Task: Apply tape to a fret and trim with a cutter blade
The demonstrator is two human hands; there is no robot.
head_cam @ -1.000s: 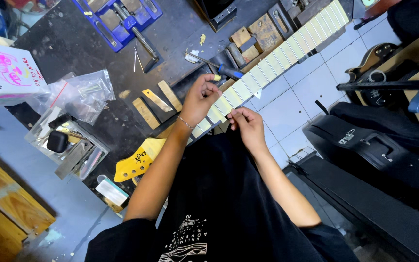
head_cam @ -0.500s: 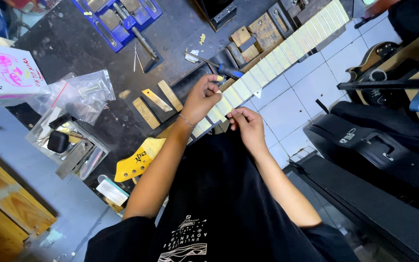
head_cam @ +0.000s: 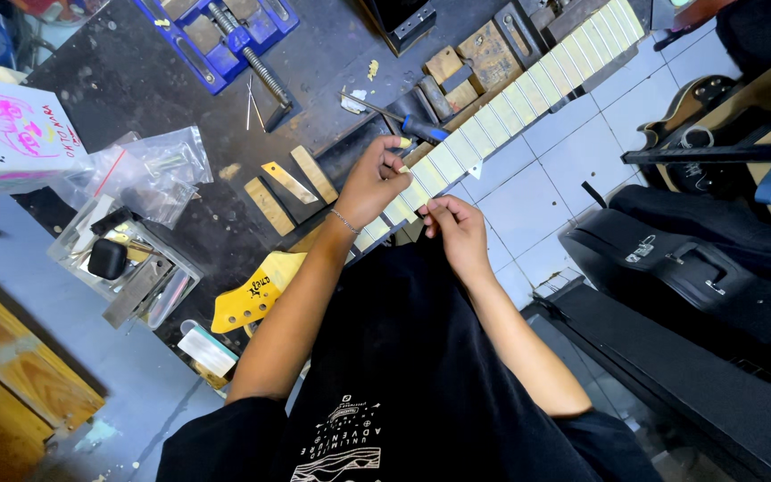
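Change: almost nothing has moved since the earlier frames; both hands stay on the same stretch of the guitar neck [head_cam: 501, 120], with only a slight shift of the left fingers.
Guitar neck: it lies slanted across the dark tabletop [head_cam: 136, 80], its yellow headstock [head_cam: 256, 295] near the person's body and its far end up at the top right, reaching out over the tiled floor [head_cam: 573, 161].
Left hand [head_cam: 372, 178]: its grip is closed in a pinch, fingertips pressed on the pale fretboard; I cannot tell whether a small tool or part is held.
Right hand [head_cam: 457, 228]: it rests just beside the left, fingers curled against the neck's near edge, seemingly steadying it; anything inside the grip is hidden.
Doing it well: in my judgement, the right hand should brace the neck firmly while the left works in small, light presses, one fret at a time.
Plastic bags [head_cam: 140, 174]: clear, holding small parts, unclear which.
Clear tray [head_cam: 127, 263]: it holds a black rounded object and flat metal pieces.
White box [head_cam: 11, 134]: its contents are hidden.
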